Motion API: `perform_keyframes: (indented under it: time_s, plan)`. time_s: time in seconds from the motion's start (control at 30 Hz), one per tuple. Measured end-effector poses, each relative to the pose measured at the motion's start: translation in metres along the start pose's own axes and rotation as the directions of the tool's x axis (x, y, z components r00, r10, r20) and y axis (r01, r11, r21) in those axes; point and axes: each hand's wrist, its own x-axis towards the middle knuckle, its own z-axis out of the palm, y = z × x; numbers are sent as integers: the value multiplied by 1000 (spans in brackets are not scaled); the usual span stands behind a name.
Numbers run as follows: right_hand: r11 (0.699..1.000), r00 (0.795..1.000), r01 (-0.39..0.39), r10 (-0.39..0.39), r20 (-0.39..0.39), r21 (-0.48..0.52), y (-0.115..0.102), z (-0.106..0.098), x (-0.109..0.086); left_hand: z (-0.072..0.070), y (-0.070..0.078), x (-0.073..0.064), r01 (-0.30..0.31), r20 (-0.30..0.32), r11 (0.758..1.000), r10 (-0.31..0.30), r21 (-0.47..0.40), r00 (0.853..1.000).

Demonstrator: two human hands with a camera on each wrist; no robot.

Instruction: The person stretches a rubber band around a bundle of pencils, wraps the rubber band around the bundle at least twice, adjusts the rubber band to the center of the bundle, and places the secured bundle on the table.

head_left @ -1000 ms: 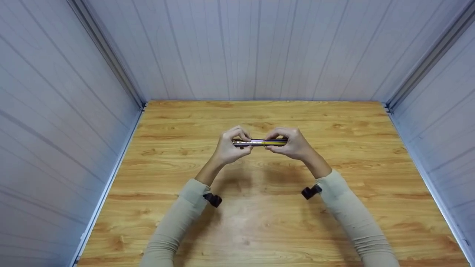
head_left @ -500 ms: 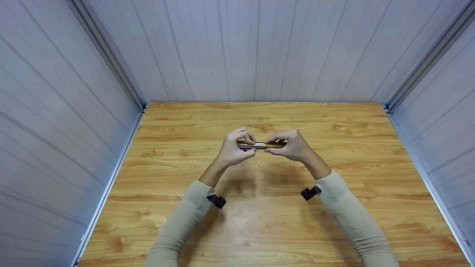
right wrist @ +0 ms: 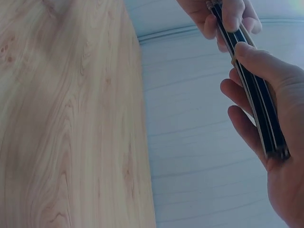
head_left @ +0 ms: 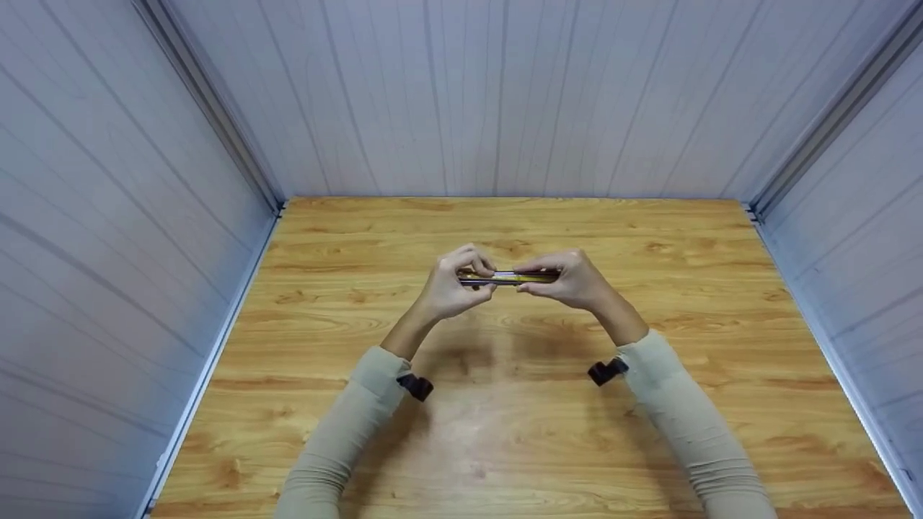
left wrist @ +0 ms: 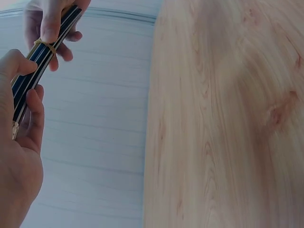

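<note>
Both hands hold a bundle of pencils [head_left: 506, 278] level above the table, one hand at each end. The pencils [right wrist: 260, 104] are dark with pale stripes and lie side by side. A yellowish rubber band [left wrist: 46, 46] circles the bundle around its middle. My left hand [head_left: 448, 285] grips the left part between curled fingers and thumb. With thumb and fingers, my right hand [head_left: 573, 281] grips the right part, close to the band. Palms and fingers cover much of the bundle's ends in the head view.
Below the hands lies a wood-grain table [head_left: 476, 432]. Pale panelled walls rise at the back [head_left: 461, 101], left and right. A black wrist camera [head_left: 416, 387] sits on the left sleeve and another black camera [head_left: 607, 371] on the right sleeve.
My left hand has shifted slightly right, nearer the right hand, so less of the bundle shows between them. The bundle dipped slightly and rose again. Both hands keep hold of it.
</note>
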Motion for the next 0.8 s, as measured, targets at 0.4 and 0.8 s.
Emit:
perform_keyframes:
  time_s: [0.4, 0.8]
  plan:
    - [998, 996, -12, 18, -90, 68, 14, -11, -5, -13, -6, 3, -59, 25, 986, 56, 156, 998]
    - [969, 968, -213, 227, -107, 128, 28, -14, -1, -13, -21, 19, -88, 26, 940, 84, 329, 996]
